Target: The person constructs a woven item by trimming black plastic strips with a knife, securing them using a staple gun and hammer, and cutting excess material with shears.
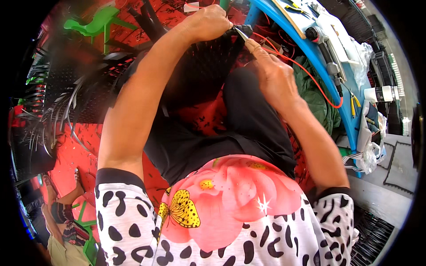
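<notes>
A black woven piece (pixel 199 66) stands between my knees, its upper end near my hands. My left hand (pixel 206 22) is closed in a pinch at that end; what its fingers hold is too small to make out. From the right, my right hand (pixel 276 77) grips a pointed metal blade (pixel 242 34), with the index finger stretched along it. The blade's tip points up and left, close to my left fingertips. Its handle is hidden in my right palm.
At right, a blue-edged table (pixel 326 73) carries a power tool (pixel 313 34), yellow-handled pliers (pixel 353 104) and plastic bags. An orange hose (pixel 306 73) loops beside it. A green stool (pixel 95 24) and loose black strips (pixel 66 106) lie left. Another person (pixel 66 213) sits lower left.
</notes>
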Demonstrator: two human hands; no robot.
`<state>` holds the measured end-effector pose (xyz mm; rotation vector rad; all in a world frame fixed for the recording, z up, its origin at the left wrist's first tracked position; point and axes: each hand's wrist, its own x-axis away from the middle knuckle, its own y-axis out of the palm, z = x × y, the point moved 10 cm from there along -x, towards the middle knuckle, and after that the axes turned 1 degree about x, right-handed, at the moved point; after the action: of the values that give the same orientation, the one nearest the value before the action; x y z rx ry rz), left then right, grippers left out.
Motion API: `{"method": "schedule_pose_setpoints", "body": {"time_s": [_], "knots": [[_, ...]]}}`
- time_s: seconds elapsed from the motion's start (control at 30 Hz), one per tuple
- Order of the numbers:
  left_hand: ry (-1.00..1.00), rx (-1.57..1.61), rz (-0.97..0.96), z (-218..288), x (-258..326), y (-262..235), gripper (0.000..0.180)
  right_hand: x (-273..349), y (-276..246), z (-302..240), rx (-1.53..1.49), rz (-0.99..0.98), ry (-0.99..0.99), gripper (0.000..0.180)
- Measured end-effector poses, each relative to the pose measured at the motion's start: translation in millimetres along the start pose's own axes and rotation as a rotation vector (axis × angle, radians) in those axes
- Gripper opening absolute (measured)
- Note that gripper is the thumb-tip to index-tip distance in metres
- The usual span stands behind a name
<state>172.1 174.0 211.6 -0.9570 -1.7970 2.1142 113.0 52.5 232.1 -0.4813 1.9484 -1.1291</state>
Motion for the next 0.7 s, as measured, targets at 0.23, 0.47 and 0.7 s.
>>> {"method": "schedule_pose_setpoints", "body": {"time_s": [0.23, 0.47, 0.7], "knots": [[-0.010, -0.048, -0.019, -16.7, -7.3, 11.5, 0.020, -8.9, -13.0, -1.4, -0.147, 0.046, -0.041, 0.041], [0.087, -0.257, 0.081, -7.8, 0.9, 3.9, 0.017, -33.2, -17.1, -4.8, -0.152, -0.159, -0.041, 0.038], [0.011, -0.135, 0.030, -17.8, -0.3, 0.0, 0.018, -15.1, 11.9, 3.4, -0.237, 0.217, 0.022, 0.042]]}}
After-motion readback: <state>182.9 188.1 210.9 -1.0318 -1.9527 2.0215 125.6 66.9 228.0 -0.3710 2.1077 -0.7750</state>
